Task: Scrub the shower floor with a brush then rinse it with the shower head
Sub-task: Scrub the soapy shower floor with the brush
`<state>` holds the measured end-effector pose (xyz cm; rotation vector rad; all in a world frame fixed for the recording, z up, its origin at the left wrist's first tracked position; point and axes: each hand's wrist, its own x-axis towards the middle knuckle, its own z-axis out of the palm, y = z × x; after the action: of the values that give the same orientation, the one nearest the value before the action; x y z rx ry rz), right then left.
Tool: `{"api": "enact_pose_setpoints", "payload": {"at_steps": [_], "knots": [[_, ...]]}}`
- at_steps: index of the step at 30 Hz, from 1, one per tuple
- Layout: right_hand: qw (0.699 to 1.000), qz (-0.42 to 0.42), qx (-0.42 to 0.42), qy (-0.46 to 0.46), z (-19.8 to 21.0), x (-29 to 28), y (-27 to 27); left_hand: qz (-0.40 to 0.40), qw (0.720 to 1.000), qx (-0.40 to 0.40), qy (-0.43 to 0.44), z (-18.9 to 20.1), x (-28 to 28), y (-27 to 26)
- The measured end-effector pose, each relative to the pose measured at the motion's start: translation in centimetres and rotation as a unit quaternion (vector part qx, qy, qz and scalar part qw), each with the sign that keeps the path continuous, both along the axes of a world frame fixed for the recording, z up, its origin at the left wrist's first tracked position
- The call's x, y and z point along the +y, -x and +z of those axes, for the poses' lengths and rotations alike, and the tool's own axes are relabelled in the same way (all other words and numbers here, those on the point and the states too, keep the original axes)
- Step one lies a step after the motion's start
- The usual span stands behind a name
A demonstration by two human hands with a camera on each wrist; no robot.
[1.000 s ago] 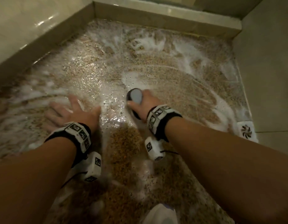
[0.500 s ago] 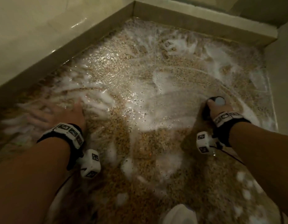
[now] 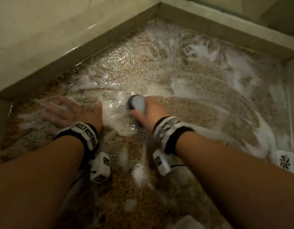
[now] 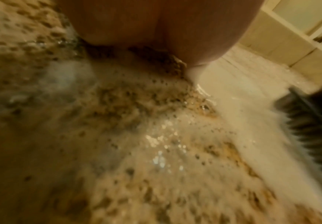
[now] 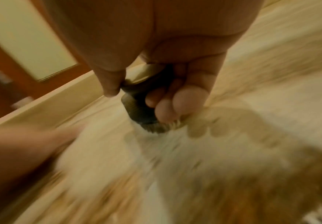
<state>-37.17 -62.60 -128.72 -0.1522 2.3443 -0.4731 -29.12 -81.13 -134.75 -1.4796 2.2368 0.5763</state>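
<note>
- Head view: my right hand (image 3: 148, 111) is curled around the brush (image 3: 136, 104), thumb on its near-left side, the grey back of the brush sticking out ahead of my knuckles. The brush sits on the shower floor (image 3: 200, 113), in white foam (image 3: 116, 113) that pools just left of this hand.
- Head view: my left hand (image 3: 73, 113) lies flat on the wet floor, fingers spread and straight, holding nothing. Its thumb points toward the brush, with the foam patch between them. Foam streaks arc away to the right of the right hand, and a white drain cover (image 3: 285, 161) sits well off to that hand's right, near the wall.
- Left wrist view: I see the heel of my left hand (image 4: 156, 30) pressed on the speckled floor (image 4: 118, 151); its fingers are out of sight here. To its right, dark bristles of the brush (image 4: 313, 128) meet the foam (image 4: 242, 118).
- Right wrist view: blurred, yet the fingers (image 5: 186, 98) and thumb plainly wrap the dark brush (image 5: 137, 109), bristles down on the floor. My left hand (image 5: 22, 148) shows as a blur to the left.
</note>
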Motion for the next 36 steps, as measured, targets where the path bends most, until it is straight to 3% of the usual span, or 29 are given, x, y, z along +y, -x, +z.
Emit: {"api": "enact_pose_setpoints", "payload": {"at_steps": [5, 8, 11, 15, 19, 21, 24, 27, 29, 31, 36], "knots": [[0.970, -0.207, 0.092, -0.089, 0.1, 8.0, 7.9, -0.005, 1.000, -0.004, -0.007, 0.3, 0.3, 0.0], [0.962, -0.231, 0.098, -0.106, -0.2, 7.8, 8.7, -0.016, 1.000, 0.007, -0.010, 0.5, 0.2, -0.3], [0.981, -0.132, 0.118, -0.074, -0.5, 2.8, 6.6, -0.034, 0.999, 0.028, 0.004, 0.4, -0.4, -1.4], [0.994, 0.086, 0.072, 0.007, -1.0, -5.6, 1.3, -0.064, 0.996, 0.054, 0.029, 0.3, -1.7, -3.8], [0.941, 0.336, 0.042, 0.011, -1.0, -9.2, -3.6, -0.009, 0.997, 0.060, 0.044, 1.0, -3.6, -6.5], [0.935, 0.349, 0.064, 0.012, -0.9, -9.0, -2.0, 0.019, 0.998, 0.045, 0.048, 1.4, -4.6, -8.2], [0.976, 0.185, 0.108, 0.025, -0.6, -8.4, 4.2, 0.059, 0.997, 0.019, 0.045, 2.3, -5.7, -10.8], [0.989, 0.072, 0.132, 0.007, -0.3, -9.7, 7.5, 0.079, 0.996, 0.013, 0.044, 2.8, -5.7, -12.8], [0.987, 0.098, 0.127, 0.003, -0.4, -11.7, 5.7, 0.098, 0.994, 0.012, 0.041, 2.9, -5.0, -13.5], [0.978, 0.179, 0.104, 0.027, -0.8, -13.8, 2.3, 0.132, 0.991, 0.016, 0.030, 3.1, -4.3, -13.5], [0.901, 0.422, 0.102, 0.015, -1.3, -17.3, -3.5, 0.193, 0.981, 0.015, -0.004, 4.3, -3.2, -14.3]]}}
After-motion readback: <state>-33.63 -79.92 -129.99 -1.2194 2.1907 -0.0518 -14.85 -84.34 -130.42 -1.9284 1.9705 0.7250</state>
